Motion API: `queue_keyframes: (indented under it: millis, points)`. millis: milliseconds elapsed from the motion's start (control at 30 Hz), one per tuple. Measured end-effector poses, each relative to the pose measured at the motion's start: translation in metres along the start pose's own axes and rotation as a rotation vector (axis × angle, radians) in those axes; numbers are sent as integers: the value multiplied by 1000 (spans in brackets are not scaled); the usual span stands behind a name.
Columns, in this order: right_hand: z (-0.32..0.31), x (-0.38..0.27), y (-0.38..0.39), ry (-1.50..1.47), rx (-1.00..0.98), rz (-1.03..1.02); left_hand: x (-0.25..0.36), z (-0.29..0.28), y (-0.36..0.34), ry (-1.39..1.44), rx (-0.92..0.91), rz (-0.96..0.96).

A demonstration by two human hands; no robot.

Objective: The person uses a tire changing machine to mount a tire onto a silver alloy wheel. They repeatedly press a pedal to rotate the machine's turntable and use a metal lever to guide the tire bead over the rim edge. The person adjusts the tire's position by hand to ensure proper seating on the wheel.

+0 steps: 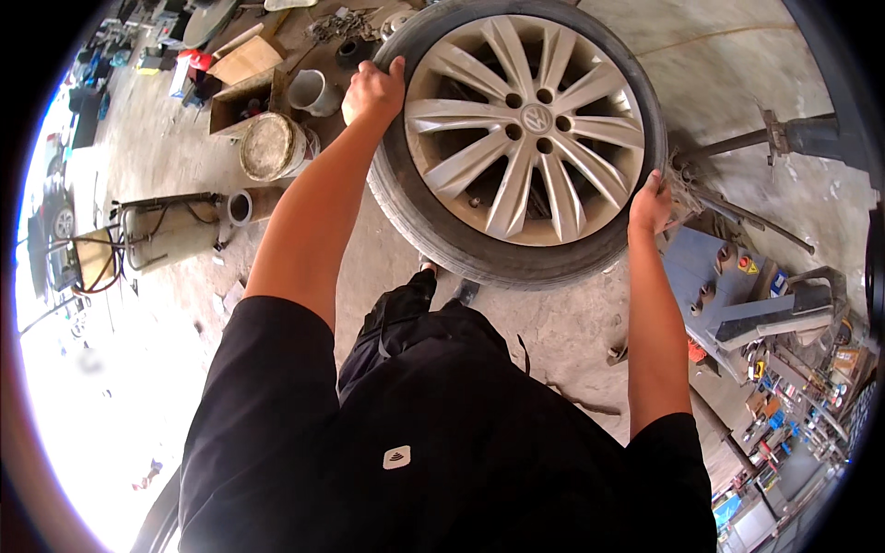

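Observation:
A car wheel (537, 119) is in front of me, its silvery multi-spoke rim facing up toward the camera, with a black tire (525, 264) around it. My left hand (373, 90) grips the tire's left edge, thumb on the sidewall and the other fingers out of sight. On the opposite side my right hand (651, 206) is closed on the tire's right edge, its thumb resting on the sidewall. Both arms reach forward. Whether the wheel touches anything beneath it cannot be made out.
To the left stand a dirty white bucket (268, 147), a grey pot (313, 92), a wooden box (241, 103) and a tank-like machine (171, 232). On the right is a grey machine (705, 276) with a red button. Beyond it, a cluttered tool area (802, 396). A metal arm (737, 143) juts in near the wheel.

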State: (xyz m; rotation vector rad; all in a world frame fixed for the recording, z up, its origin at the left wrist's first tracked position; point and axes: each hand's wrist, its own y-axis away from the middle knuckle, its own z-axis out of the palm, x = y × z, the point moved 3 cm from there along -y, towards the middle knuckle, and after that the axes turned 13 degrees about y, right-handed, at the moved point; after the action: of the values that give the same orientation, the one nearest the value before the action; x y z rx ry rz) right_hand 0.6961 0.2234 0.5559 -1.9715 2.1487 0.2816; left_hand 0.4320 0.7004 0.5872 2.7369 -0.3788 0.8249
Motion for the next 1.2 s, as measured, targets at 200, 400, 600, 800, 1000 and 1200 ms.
queue_keyframes:
  millis: [200, 400, 600, 800, 1000, 1200]
  points:
    - [-4, -7, 11, 11, 25, 18, -6, -2, -2, -1, -15, -1]
    - [-4, -5, 8, 46, 16, 25, -6, -2, 0, 8, 0, 16]
    - [-3, 2, 5, 76, 27, 19, -3, -2, 3, 30, -7, -6]
    - [-12, -10, 15, 38, -55, 18, -12, -1, 0, 14, 18, 9]
    - [-6, -1, 8, 29, -6, 0, -7, 1, 2, 19, -2, -1]
    - [-3, 2, 8, 80, 17, -6, -9, -2, 2, 10, -14, 3]
